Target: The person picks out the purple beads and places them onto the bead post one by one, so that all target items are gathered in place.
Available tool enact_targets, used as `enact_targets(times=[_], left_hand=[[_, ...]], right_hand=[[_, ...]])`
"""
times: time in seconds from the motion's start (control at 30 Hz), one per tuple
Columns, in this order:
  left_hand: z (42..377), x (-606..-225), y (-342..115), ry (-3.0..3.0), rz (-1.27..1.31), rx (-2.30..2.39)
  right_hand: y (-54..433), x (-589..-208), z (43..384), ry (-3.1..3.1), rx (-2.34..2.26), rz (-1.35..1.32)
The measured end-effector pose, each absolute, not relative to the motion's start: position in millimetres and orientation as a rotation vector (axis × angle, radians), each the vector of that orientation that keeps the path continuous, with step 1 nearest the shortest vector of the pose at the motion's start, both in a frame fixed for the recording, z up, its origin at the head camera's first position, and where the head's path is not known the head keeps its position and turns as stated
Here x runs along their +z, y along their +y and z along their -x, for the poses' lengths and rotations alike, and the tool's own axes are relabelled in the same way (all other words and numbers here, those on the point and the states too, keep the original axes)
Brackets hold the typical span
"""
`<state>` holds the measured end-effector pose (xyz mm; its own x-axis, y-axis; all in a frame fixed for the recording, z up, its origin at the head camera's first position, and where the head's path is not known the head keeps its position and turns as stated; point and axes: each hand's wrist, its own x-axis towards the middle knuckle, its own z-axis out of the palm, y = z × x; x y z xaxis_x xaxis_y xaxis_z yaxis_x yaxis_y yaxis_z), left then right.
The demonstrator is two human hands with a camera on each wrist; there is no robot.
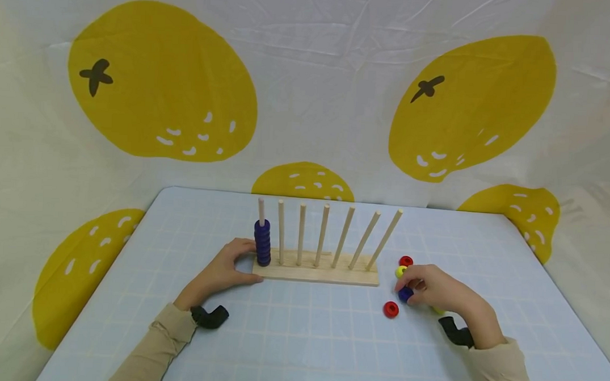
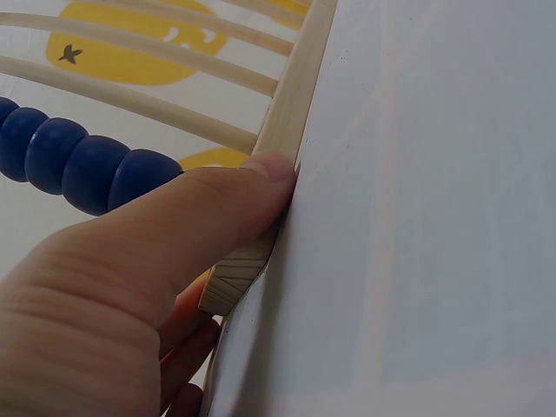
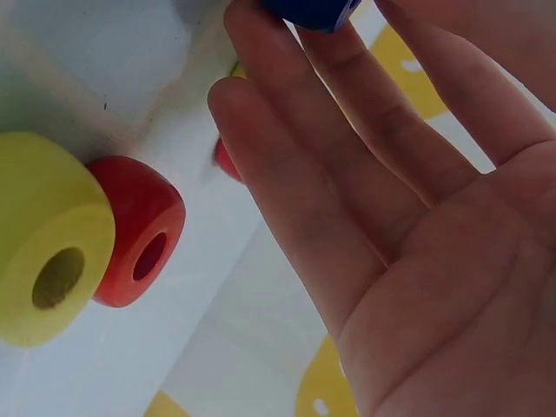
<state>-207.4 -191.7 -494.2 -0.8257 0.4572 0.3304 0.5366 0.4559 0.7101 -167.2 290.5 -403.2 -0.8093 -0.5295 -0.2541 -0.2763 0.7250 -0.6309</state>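
Note:
A wooden stand has a flat base [image 1: 322, 275] with a row of several upright pegs [image 1: 301, 236]. Blue beads [image 1: 263, 243] are stacked on its leftmost peg, and the other pegs are bare. My left hand [image 1: 227, 265] grips the base's left end, thumb on the near edge and fingers behind, as the left wrist view shows too. To the right of the stand, my right hand [image 1: 439, 288] pinches a blue bead [image 1: 405, 295] between thumb and fingertips, close over the table. In the right wrist view this bead [image 3: 317, 12] is partly cut off at the top.
Loose beads lie around my right hand: a red one [image 1: 391, 309] in front, another red one [image 1: 406, 261] and a yellow one [image 1: 401, 271] behind, and a yellow bead [image 1: 438, 310] partly hidden beneath the hand. A lemon-print sheet [image 1: 319, 100] hangs behind the table [image 1: 298, 338].

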Motion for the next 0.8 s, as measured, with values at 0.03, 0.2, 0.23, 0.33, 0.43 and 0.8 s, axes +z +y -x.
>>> enact_targets(times=[0.03,0.2,0.23,0.33,0.43,0.8], left_hand=[[208,-494,-192,-2.598,0.894,-1.319],[208,-493,-192,-2.594,0.901,-1.331],[208,-493,-191,-2.591,0.905,-1.331],[208,-493,-192,-2.59,0.906,-1.321],[209,-494,-192,-2.584,0.913,-1.309],[208,-494,-191,-2.589,0.911,-1.301]], right_hand=[[291,-402,167,2.513,-0.821,0.626],[293,-398,166,2.546,-0.824,0.66],[293,-398,166,2.549,-0.829,0.665],[293,-395,166,2.553,-0.843,0.675],[293,-393,166,2.559,-0.85,0.693],[292,-382,161,2.624,-0.873,0.829]])
